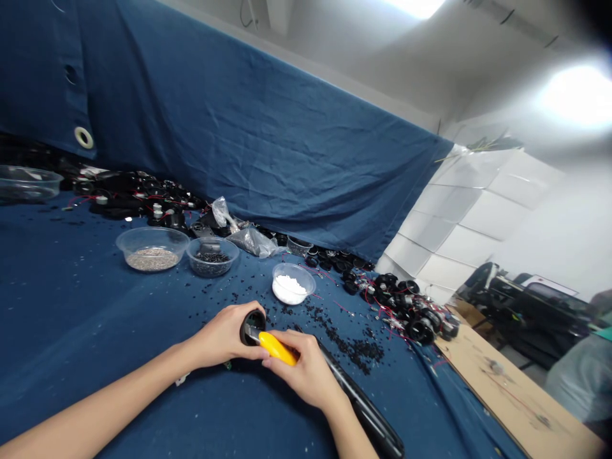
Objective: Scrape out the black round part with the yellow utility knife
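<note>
My left hand (233,333) is closed around a round black hollow part (245,319), its opening turned towards me. In my right hand (308,370) is a yellow-handled utility knife (277,349). The blade end reaches into the mouth of the black part, and the fingers of both hands nearly meet there. A long, glossy black tube (368,408) runs beneath my right wrist towards the lower right; whether it joins the black part is hidden by my hand.
Beyond my hands stand clear bowls with white pieces (289,287), black bits (211,258) and beige granules (152,258). Black crumbs (361,350) lie scattered on the blue cloth (71,306). Black parts with red wires (415,312) are heaped at right. Part of another person (581,382) shows far right.
</note>
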Available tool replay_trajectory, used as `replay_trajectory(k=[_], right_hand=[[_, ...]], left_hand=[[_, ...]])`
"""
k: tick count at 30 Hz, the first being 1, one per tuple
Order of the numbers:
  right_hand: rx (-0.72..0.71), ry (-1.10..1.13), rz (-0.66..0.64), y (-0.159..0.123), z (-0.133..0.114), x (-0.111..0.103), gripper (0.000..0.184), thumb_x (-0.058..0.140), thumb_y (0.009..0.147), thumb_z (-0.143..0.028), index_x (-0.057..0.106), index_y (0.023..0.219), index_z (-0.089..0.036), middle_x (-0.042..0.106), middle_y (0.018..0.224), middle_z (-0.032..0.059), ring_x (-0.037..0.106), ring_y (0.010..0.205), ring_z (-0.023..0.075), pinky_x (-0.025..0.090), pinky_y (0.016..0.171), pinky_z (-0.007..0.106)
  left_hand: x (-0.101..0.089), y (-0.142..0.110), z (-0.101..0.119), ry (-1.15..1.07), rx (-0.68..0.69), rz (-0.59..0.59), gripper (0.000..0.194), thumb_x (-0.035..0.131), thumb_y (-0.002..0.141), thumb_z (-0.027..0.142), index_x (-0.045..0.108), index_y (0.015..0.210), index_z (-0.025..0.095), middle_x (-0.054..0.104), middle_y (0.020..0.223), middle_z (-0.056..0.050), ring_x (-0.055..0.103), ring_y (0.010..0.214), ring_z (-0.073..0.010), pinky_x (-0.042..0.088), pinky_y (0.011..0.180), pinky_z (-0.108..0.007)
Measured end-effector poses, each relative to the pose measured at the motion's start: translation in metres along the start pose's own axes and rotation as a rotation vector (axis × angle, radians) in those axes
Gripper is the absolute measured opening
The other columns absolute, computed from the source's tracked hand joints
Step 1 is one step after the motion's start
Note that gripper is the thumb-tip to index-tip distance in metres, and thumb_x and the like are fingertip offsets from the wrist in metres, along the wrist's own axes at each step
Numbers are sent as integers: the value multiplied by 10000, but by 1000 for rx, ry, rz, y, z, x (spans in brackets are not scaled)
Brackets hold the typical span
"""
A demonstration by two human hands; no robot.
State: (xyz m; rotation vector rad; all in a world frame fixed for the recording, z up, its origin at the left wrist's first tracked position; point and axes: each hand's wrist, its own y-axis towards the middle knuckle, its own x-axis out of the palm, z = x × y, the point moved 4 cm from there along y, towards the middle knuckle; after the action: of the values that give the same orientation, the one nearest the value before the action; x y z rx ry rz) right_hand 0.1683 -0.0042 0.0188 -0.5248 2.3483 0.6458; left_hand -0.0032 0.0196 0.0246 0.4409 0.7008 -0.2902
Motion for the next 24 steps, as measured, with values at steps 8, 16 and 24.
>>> replay_trajectory(k=[8, 16, 24], right_hand=[[12, 23, 4, 1, -1, 1, 266, 723, 806, -250, 710, 1072, -249, 658, 825, -13, 540, 742, 156, 356, 666, 243], [16, 15, -32, -1, 1, 2, 236, 716, 816, -276, 712, 1049, -245, 669, 840, -6, 558, 740, 163, 370, 671, 247], [3, -11, 8, 1, -3, 0, 270, 715, 817, -262, 707, 1086, -247, 648, 798, -4, 533, 716, 156, 355, 652, 242]], left_hand=[[-2, -3, 1, 2, 1, 8, 441, 770, 635, 420, 568, 960, 202, 646, 873, 16, 588, 789, -192, 409, 694, -259], [-2, -3, 2, -4, 18, -2, 465, 786, 621, 453, 565, 946, 206, 645, 866, 20, 587, 775, -187, 406, 677, -252], [-1, -2, -1, -6, 15, 14, 466, 766, 630, 475, 568, 953, 204, 640, 851, 18, 579, 767, -184, 410, 676, -253]])
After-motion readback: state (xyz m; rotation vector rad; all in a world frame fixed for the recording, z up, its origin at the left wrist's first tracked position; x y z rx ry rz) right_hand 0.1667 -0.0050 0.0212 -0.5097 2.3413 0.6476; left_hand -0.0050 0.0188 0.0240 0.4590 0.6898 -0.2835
